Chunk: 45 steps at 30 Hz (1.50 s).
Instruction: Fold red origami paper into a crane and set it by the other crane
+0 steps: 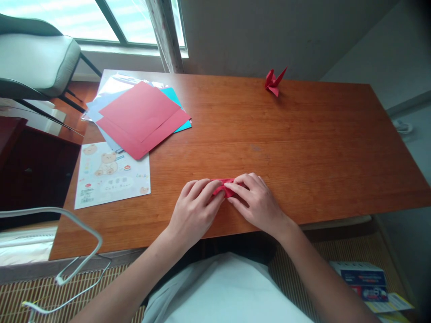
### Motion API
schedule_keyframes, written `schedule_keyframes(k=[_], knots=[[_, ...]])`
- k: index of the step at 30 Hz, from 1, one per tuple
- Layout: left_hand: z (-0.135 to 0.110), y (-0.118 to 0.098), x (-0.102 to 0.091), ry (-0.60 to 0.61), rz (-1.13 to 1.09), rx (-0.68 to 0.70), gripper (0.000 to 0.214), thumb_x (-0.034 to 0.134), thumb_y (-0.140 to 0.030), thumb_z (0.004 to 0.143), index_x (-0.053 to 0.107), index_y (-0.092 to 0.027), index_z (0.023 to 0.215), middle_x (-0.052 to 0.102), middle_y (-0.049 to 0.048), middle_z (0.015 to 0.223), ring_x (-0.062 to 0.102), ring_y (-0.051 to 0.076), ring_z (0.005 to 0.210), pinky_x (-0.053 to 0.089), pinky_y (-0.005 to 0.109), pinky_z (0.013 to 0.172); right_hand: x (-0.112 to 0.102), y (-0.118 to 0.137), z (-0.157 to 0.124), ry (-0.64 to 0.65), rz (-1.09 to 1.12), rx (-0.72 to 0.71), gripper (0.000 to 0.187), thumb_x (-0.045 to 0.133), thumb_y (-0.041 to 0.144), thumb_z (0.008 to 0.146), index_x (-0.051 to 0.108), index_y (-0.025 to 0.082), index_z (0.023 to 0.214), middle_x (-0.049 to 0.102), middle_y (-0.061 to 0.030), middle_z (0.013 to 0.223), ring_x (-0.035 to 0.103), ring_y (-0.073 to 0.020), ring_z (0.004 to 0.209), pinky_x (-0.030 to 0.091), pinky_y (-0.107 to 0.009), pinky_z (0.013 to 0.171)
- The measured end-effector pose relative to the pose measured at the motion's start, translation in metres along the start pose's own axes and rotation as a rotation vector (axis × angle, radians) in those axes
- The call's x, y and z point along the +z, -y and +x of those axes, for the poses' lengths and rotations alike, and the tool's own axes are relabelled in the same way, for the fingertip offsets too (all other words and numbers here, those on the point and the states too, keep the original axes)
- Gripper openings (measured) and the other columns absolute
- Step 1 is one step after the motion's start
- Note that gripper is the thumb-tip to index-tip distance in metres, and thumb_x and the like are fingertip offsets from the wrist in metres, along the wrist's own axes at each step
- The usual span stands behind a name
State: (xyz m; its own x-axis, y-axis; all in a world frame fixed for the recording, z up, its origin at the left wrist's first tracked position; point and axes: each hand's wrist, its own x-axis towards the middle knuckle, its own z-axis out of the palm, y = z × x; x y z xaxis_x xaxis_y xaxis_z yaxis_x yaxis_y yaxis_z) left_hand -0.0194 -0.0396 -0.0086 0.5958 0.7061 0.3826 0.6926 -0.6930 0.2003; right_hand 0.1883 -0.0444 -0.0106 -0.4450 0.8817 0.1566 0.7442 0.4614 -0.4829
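A small folded piece of red paper (pixel 227 192) lies near the table's front edge, partly covered by my fingers. My left hand (pixel 199 202) pinches its left side, thumb and fingertips closed on it. On the opposite side my right hand (pixel 252 197) grips the paper with thumb and forefinger, the other fingers bent above it. The two hands' fingertips almost meet at the middle of the paper. How it is folded underneath is hidden.
A red paper crane (pixel 275 82) stands at the table's (pixel 319 148) back edge. Red sheets (pixel 141 117) overlap blue paper (pixel 182 127) and clear wrapping at the left, beside a bear-print sheet (pixel 112 175). A chair (pixel 40 58) and a white metal frame (pixel 81 226) are at the left.
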Motion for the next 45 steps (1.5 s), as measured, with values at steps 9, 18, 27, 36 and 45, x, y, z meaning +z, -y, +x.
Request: schedule_keyframes(k=[9,18,27,36,45], knots=[[-0.005,0.004,0.006,0.015,-0.074,-0.01,0.024,0.059,-0.013,0.093,0.065,-0.017,0.115,0.07,0.0042,0.127,0.063,0.024,0.114,0.049,0.038,0.096,0.002,-0.002,0.0,-0.05,0.062,0.016,0.024,0.058,0.027,0.095,0.064,0.019,0.117,0.065,-0.0086,0.104,0.055,-0.0226,0.093,0.048,-0.039,0.085],[-0.004,0.003,0.008,0.002,-0.168,-0.103,0.017,0.062,-0.019,0.092,0.068,-0.021,0.108,0.072,0.0025,0.122,0.064,0.024,0.107,0.055,0.039,0.091,0.006,-0.006,-0.002,-0.121,0.136,0.003,0.008,0.064,0.024,0.093,0.071,0.024,0.095,0.066,-0.0047,0.095,0.055,-0.0197,0.087,0.049,-0.037,0.08],[0.003,-0.004,0.007,0.006,-0.254,-0.246,0.013,0.059,-0.018,0.093,0.068,-0.021,0.102,0.073,0.0031,0.116,0.064,0.023,0.102,0.055,0.04,0.088,0.003,0.003,0.003,-0.161,0.244,0.12,0.009,0.066,0.018,0.09,0.072,0.024,0.089,0.067,-0.0041,0.094,0.057,-0.0199,0.089,0.051,-0.037,0.084],[0.007,-0.009,0.006,0.002,-0.306,-0.319,0.01,0.059,-0.018,0.093,0.068,-0.022,0.095,0.074,0.0025,0.112,0.065,0.022,0.1,0.054,0.039,0.088,0.002,0.016,0.011,-0.126,0.129,0.273,0.009,0.066,0.018,0.087,0.068,0.023,0.079,0.066,-0.0035,0.091,0.056,-0.022,0.088,0.048,-0.039,0.083],[0.012,-0.012,0.011,-0.031,-0.31,-0.378,0.009,0.058,-0.016,0.091,0.066,-0.021,0.092,0.073,0.0032,0.103,0.063,0.021,0.094,0.052,0.038,0.085,0.007,0.019,0.012,-0.142,0.103,0.348,0.008,0.067,0.019,0.086,0.064,0.023,0.08,0.064,-0.0034,0.089,0.055,-0.0225,0.088,0.046,-0.038,0.081]])
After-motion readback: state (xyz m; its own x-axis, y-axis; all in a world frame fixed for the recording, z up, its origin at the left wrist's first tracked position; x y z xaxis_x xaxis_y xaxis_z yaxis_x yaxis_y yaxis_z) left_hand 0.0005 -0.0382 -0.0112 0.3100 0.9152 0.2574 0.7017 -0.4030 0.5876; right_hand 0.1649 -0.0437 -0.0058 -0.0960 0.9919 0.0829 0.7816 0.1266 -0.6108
